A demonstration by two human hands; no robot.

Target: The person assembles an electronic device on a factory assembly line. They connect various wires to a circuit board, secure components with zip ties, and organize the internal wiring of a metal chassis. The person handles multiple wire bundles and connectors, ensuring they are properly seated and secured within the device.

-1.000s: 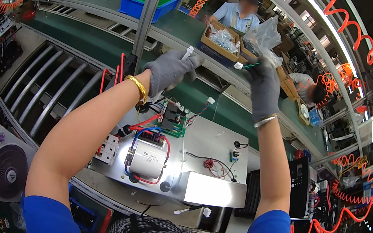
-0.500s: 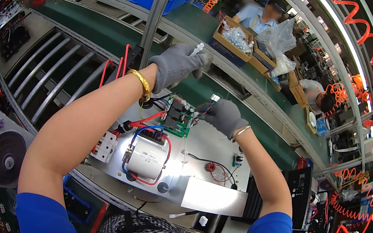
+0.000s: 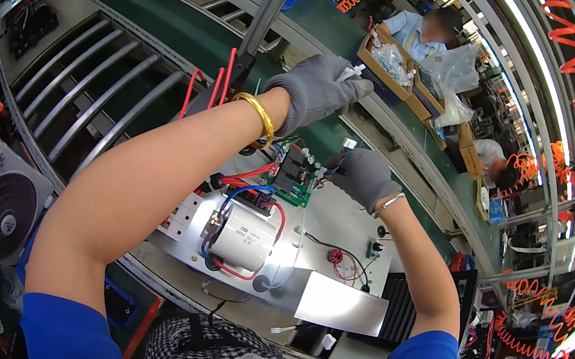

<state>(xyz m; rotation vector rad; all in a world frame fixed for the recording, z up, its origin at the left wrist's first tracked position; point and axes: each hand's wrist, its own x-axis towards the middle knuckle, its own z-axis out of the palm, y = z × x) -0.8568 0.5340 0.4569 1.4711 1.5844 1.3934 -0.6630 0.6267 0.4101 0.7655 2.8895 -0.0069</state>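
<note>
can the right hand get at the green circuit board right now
Most likely yes: the right hand is beside the green circuit board, with only thin wires seeming to lie between, and the left hand doesn't appear to block that side.

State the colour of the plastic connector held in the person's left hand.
The plastic connector in the left hand is white, seen best in the head view.
</note>
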